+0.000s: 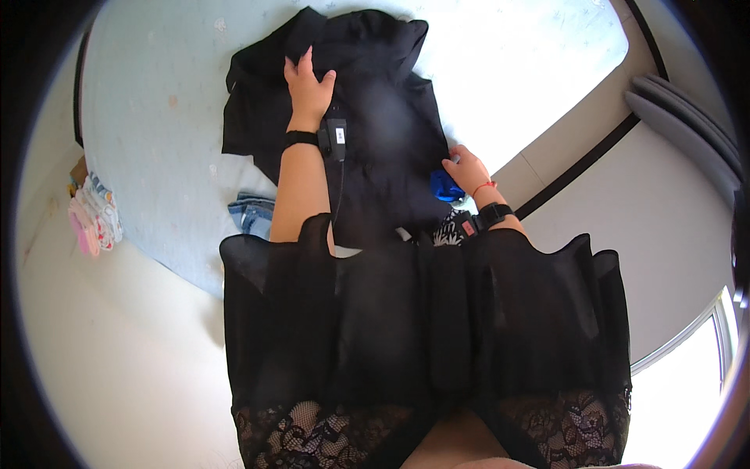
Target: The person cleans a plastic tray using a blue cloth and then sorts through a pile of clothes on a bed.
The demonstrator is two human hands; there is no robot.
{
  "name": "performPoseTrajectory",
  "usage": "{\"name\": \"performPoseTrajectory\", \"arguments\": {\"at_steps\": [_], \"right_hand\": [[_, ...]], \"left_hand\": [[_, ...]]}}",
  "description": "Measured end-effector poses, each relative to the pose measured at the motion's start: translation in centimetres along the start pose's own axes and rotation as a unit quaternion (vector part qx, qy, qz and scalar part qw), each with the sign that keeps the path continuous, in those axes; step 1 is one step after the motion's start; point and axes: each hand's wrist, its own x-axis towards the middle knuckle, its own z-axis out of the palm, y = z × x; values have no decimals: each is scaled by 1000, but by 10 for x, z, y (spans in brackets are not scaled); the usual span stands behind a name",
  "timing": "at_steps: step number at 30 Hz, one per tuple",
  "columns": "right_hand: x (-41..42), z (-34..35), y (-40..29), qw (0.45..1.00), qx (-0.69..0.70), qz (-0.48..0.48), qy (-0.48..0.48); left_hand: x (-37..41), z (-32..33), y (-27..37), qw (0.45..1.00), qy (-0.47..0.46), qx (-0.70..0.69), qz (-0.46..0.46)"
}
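Note:
A black short-sleeved garment [381, 152], likely a shirt, is spread on the bed, its upper part rumpled. Resting on its upper left area is my left hand [309, 91], with fingers spread and nothing seen in them. My right hand [469, 170] is at the garment's right edge, thumb and fingers curled close to the cloth. Whether they pinch it is too small to tell. Just below those fingers lies a bunched shiny blue item [446, 186]. Beside my right wrist is a black-and-white patterned cloth [449, 228], partly hidden by my sleeve.
Beneath everything is a pale blue bed sheet [158, 140]. Folded denim [252, 212] lies by my left forearm. A stack of folded clothes [96, 217] sits at the bed's left edge. Grey cushion-like pads [685, 117] stand at the far right. A thin cable [341, 187] runs from my left wrist device.

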Motion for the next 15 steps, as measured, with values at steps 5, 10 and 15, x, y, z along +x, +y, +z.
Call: {"name": "performPoseTrajectory", "arguments": {"at_steps": [5,10,15], "right_hand": [[-1,19,33,982,-63,-3,-181],[-21,39,59,962,-82,67,-252],[-46,64,88,966,-74,72,-238]], "left_hand": [[-115,-21,-20,977,-54,-99,-178],[-266,8,35,895,-171,-187,-366],[-313,5,40,893,-215,-140,-370]]}}
